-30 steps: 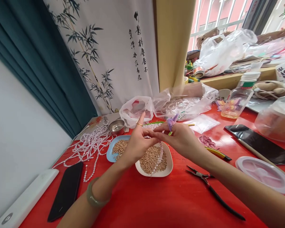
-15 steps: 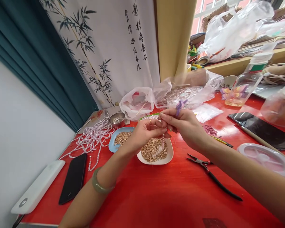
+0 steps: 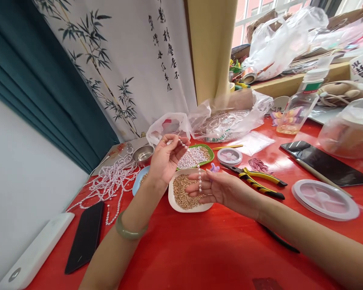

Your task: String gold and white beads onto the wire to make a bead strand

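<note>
A short strand of pearly beads (image 3: 199, 177) hangs down from my left hand (image 3: 169, 161), whose thumb and fingers pinch its upper end. My right hand (image 3: 219, 187) is held palm up with its fingers stretched out and apart, and the strand's lower end hangs against them. A purple band (image 3: 214, 167) shows by a right finger. Below both hands stands a white dish (image 3: 172, 203) of gold beads (image 3: 181, 193), partly covered by the right fingers. Behind it is a green tray (image 3: 211, 153) holding white and gold beads.
Left are a blue dish (image 3: 136, 187), metal bowl (image 3: 143, 154), heaped bead strands (image 3: 115, 177) and black phone (image 3: 86, 237). Right are yellow-handled pliers (image 3: 260, 183), a small spool (image 3: 229, 156), a larger spool (image 3: 325, 199), another phone (image 3: 329, 163) and a bottle (image 3: 302, 100).
My hands were together over the white dish and have moved apart. The left rose with the bead strand; the right lowered and opened beneath it. The view shifted slightly.
</note>
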A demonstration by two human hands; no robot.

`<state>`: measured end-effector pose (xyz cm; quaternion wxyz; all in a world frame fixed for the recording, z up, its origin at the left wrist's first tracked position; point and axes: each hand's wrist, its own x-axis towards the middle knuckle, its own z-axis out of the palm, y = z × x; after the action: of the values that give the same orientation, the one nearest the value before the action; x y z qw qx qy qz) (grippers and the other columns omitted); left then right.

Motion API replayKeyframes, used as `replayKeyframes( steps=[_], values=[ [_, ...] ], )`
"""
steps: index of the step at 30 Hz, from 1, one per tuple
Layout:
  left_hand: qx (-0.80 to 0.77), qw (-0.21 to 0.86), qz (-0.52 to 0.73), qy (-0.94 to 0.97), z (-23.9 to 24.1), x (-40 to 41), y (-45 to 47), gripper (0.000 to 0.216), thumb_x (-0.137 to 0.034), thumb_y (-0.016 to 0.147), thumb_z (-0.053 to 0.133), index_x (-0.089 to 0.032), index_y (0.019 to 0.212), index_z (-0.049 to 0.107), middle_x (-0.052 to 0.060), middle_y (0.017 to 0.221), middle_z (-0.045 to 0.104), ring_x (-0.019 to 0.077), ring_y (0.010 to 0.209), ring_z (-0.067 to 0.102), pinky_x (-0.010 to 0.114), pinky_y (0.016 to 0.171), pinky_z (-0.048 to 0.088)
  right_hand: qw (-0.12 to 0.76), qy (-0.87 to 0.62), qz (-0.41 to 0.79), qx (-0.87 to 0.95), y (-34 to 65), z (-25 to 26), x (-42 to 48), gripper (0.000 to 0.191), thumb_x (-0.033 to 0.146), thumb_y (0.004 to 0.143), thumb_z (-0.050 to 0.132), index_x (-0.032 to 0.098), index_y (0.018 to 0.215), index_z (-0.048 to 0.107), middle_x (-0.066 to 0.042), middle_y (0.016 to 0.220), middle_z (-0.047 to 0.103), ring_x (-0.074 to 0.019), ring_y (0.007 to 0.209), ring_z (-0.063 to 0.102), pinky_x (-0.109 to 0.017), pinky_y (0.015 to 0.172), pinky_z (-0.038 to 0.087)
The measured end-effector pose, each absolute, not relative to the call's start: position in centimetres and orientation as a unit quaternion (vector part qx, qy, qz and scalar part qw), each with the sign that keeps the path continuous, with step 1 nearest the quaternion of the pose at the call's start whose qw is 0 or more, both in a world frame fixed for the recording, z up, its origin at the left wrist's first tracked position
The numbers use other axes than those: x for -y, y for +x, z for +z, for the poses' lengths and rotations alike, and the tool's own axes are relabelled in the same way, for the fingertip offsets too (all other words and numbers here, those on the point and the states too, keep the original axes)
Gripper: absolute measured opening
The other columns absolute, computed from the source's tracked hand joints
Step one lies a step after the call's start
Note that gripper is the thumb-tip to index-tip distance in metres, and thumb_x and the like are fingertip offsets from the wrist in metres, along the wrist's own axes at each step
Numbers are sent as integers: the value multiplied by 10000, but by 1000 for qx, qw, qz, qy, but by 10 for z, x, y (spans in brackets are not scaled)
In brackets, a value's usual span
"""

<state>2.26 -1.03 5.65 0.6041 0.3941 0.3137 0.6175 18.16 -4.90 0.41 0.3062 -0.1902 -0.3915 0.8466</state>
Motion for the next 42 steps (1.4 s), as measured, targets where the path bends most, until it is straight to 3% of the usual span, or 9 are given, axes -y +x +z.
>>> replayKeyframes(
  steps=[5,9,14,18,24,29,42],
  values=[
    [-305,578,634,414,56,6,13,101,-113,777,506,-160,688,500,-11,681,644,60,662,617,127,597,490,316,-197,850,373,183,11,53,285,241,906,334,113,1040,550,-118,897,671,-152,803,638,-235,642,481],
    [-303,578,640,405,59,9,9,113,-107,788,488,-160,690,508,-10,677,637,60,653,613,127,591,492,333,-221,835,378,182,12,55,231,221,875,411,112,1004,569,-115,903,668,-151,792,643,-236,658,488],
    [-300,578,647,398,67,16,8,127,-121,800,482,-167,686,514,-14,680,619,51,651,601,115,590,485,352,-256,777,455,181,14,57,158,154,753,580,123,907,564,-55,762,676,-109,679,629,-225,662,476],
    [-300,586,643,392,75,21,5,124,-120,782,500,-165,669,518,-22,630,583,48,606,582,111,542,471,363,-307,703,529,179,13,58,131,164,744,574,140,871,551,-5,653,644,-92,572,587,-223,572,464],
    [-326,573,603,448,79,26,2,105,-122,726,563,-161,641,516,-26,568,533,59,535,546,132,490,452,336,-389,579,632,183,9,49,227,129,765,522,145,991,510,2,631,640,-101,487,554,-247,509,457],
    [-310,554,623,457,79,25,-4,100,-117,744,547,-164,656,536,-21,599,549,58,564,546,128,510,455,324,-329,656,598,187,13,48,219,140,744,550,150,957,501,-36,734,682,-132,631,634,-277,625,494],
    [-316,553,639,431,79,21,-10,141,-82,763,509,-155,652,553,-17,604,565,56,569,559,127,527,469,348,-299,748,481,188,21,54,84,146,718,533,125,778,588,-78,687,696,-116,535,610,-242,553,475]
  ],
)
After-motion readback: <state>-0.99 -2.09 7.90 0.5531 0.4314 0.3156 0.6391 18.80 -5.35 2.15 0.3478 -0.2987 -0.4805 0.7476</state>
